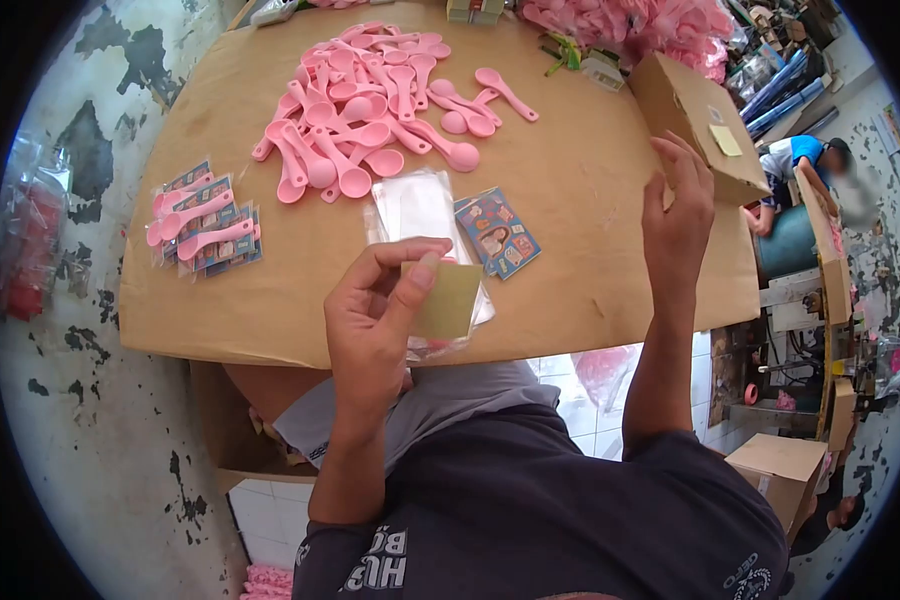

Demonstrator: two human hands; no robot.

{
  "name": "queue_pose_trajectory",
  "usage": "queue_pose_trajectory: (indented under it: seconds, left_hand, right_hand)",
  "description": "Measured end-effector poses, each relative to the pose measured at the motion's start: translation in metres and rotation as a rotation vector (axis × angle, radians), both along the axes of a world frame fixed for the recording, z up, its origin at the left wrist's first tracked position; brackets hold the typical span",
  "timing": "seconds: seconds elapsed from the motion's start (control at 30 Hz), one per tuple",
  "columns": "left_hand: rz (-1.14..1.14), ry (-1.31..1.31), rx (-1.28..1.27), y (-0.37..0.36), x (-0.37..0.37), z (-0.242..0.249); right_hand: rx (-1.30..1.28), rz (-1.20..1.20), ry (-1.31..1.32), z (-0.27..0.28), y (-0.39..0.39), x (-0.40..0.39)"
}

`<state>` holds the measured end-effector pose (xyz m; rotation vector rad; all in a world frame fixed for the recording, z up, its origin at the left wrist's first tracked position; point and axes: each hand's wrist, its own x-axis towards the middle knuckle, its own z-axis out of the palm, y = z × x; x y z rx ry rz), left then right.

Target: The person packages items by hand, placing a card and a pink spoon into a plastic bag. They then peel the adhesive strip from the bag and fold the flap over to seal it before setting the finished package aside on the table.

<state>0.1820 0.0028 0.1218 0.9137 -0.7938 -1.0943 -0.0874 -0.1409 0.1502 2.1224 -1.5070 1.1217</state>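
Note:
My left hand pinches a flat olive-yellow square card between thumb and fingers, over the table's front edge. Under it lies a stack of clear plastic bags. Two printed blue cards rest just right of the bags. My right hand is raised over the right part of the table, fingers apart and holding nothing. Farther back spreads a large heap of pink measuring spoons. At the left, several pink spoons lie packed in clear bags with printed cards.
The brown-covered table has a cardboard box on its right edge. Behind it is a pile of pink bagged goods. A person sits beyond at the right. A peeling wall stands to the left.

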Motion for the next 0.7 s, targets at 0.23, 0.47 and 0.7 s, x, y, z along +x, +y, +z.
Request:
queue_pose_trajectory:
  seconds: [0.23,0.47,0.7]
  left_hand:
    - [0.066,-0.024,-0.085,-0.009,-0.003,0.002]
    - [0.093,-0.069,-0.071,-0.009,-0.008,0.001]
    - [0.054,-0.02,-0.048,-0.007,0.002,0.002]
  right_hand:
    - [0.892,0.773,-0.644,0.002,0.045,0.058]
    - [0.949,0.919,-0.798,-0.011,0.062,0.088]
    - [1.023,0.935,-0.906,-0.006,0.06,0.089]
